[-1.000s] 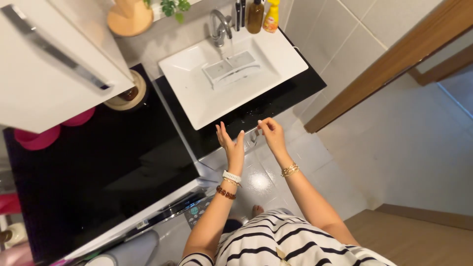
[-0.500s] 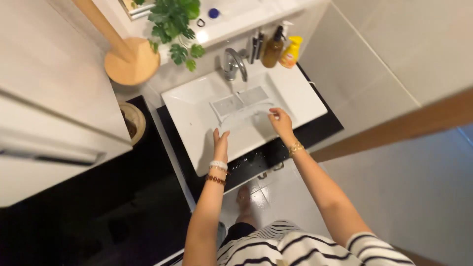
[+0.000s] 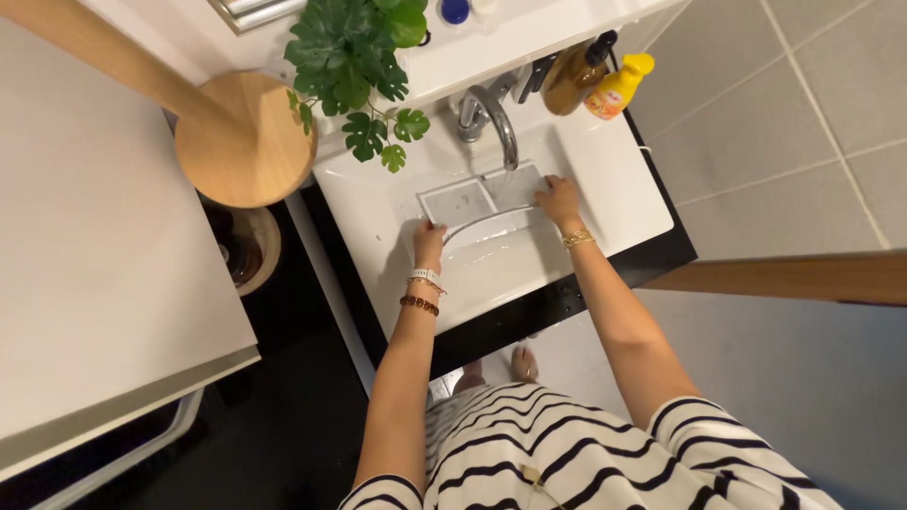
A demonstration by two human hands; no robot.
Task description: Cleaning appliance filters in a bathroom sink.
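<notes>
Head view is showing both hands gripping a flat translucent tray (image 3: 484, 203) in the white sink (image 3: 614, 179) under the faucet (image 3: 491, 118), left hand (image 3: 430, 241) and right hand (image 3: 559, 200) grasping opposite edges; it is looking light, stiff, probably wet and slippery.

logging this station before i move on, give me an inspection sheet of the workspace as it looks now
surface: white sink set in a black counter
job's things: flat pale filter with two mesh panels, held in the basin under the tap; water seems to run onto it
clutter: brown bottle and yellow bottle at the back right corner; plant on the shelf behind
hands: left hand holds the filter's left edge; right hand holds its right edge; fingers curled on it
cables: nothing seen
surroundings: round wooden stool on the left, white tiled wall on the right
</notes>
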